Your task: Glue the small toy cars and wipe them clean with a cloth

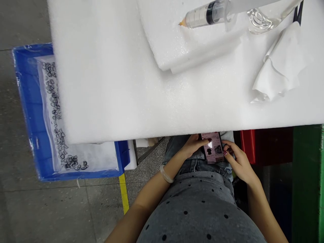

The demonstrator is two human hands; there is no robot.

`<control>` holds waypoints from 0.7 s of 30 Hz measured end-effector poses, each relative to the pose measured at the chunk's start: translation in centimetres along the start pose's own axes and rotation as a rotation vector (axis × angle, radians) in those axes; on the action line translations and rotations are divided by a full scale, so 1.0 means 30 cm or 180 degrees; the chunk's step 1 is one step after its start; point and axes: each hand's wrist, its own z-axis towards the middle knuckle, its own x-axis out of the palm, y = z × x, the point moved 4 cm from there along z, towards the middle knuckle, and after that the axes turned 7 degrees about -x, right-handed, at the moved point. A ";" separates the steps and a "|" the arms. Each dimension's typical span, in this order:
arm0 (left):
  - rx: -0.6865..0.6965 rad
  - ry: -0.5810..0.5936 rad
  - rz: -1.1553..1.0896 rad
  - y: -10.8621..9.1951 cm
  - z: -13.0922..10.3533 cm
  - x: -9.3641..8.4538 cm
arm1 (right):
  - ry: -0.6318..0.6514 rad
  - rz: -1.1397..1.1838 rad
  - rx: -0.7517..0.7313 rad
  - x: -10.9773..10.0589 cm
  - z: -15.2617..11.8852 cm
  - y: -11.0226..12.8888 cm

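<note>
A phone (213, 153) with a lit screen lies over my lap, just below the table's front edge. My left hand (193, 145) holds it from the left, the thumb over the screen; its other fingers are mostly hidden. At the phone's right edge is my right hand (235, 158), its fingers curled and touching the side. A syringe (199, 17) with an orange tip rests on white foam (106, 84) on the table. Right of it are a clear coiled item (262, 22) and a crumpled white cloth (280, 67).
A blue tray (27, 101) with many thin black rings (72, 162) on white lining stands left of the table. A red bin (272, 146) and a green panel (307, 185) are at the right. Yellow tape (124, 194) marks the floor.
</note>
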 end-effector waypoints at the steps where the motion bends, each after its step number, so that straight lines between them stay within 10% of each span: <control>1: -0.0010 0.0013 -0.0023 0.000 0.000 0.001 | 0.0040 0.0021 -0.0030 -0.003 -0.001 0.002; 14: -0.0332 0.0283 -0.0315 0.010 0.006 -0.033 | 0.0394 0.0130 -0.0019 -0.018 -0.009 -0.017; 21: -0.0324 0.0311 -0.0331 0.012 0.007 -0.033 | -0.0144 -0.0050 -0.0167 -0.008 0.000 0.000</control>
